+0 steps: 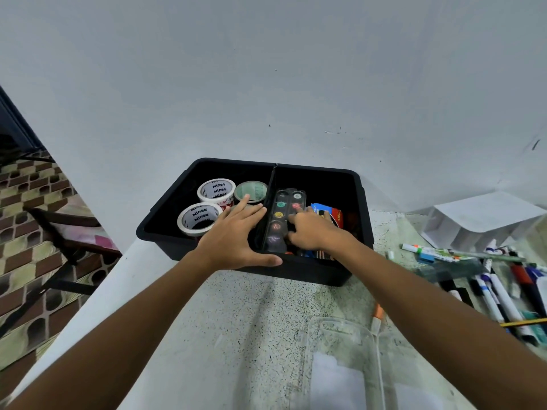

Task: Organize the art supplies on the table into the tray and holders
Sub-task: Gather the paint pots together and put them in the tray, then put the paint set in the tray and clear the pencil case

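Spreading flat, left hand (236,236) rests over black divided plastic tray (359,202) at frame centre | right hand (313,232) fingers curled on clear-lidded watercolour palette (281,214) | white tape rolls (216,190) read "Ninso"

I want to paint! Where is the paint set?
The watercolour palette is in the black tray's right compartment, against the divider, with the right hand on it.
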Tool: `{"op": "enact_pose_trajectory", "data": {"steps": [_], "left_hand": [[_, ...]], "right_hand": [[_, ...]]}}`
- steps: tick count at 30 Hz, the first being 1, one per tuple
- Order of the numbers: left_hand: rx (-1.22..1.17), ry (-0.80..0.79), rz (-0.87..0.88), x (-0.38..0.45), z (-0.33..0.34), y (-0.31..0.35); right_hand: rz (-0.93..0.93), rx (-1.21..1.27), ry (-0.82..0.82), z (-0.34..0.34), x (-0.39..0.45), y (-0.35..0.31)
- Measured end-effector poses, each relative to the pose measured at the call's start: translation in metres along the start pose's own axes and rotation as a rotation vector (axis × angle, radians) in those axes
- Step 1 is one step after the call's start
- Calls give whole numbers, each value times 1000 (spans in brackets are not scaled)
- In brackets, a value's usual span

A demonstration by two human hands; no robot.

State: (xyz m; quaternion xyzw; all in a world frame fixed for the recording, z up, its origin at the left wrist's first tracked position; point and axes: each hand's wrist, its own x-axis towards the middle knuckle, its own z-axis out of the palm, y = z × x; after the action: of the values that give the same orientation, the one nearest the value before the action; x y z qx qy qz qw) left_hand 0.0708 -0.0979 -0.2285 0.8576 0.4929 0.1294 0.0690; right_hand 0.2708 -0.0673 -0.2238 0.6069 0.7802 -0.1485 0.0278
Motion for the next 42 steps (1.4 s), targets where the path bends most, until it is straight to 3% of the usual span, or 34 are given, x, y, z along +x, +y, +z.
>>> {"op": "enact_pose_trajectory", "data": {"steps": [3, 6, 8, 10, 13, 15, 18, 21, 24, 29, 35, 42], "left_hand": [[9, 12, 11, 0, 0, 1], [21, 30, 19, -2, 0, 1], [31, 46, 28, -3, 1, 2], [35, 66, 47, -5, 2, 1], [38, 193, 124, -10, 4, 3], [61, 325, 200, -21, 9, 17], [11, 433, 313, -54, 32, 67], [-147, 285, 358, -91, 66, 126], [-125, 96, 309, -113, 98, 167], [13, -237, 49, -114, 113, 210], [44, -245, -24, -112, 128, 219], [-20, -143, -40, -112, 130, 213]], "right_hand": [[-40, 101, -31, -11, -7, 12], [46, 100, 108, -3, -17, 19], [47, 87, 33, 3, -27, 21], [8, 158, -29, -3, -41, 21], [-121, 258, 6, -20, -71, 19], [-195, 272, 129, -22, -101, 22], [-276, 217, 466, -4, -154, 34], [-325, 129, 588, 37, -198, 60], [-330, 88, 476, 80, -230, 86], [-284, 54, 380, 116, -268, 119], [-316, 56, 301, 133, -287, 141], [-357, 106, 292, 138, -280, 141]]}}
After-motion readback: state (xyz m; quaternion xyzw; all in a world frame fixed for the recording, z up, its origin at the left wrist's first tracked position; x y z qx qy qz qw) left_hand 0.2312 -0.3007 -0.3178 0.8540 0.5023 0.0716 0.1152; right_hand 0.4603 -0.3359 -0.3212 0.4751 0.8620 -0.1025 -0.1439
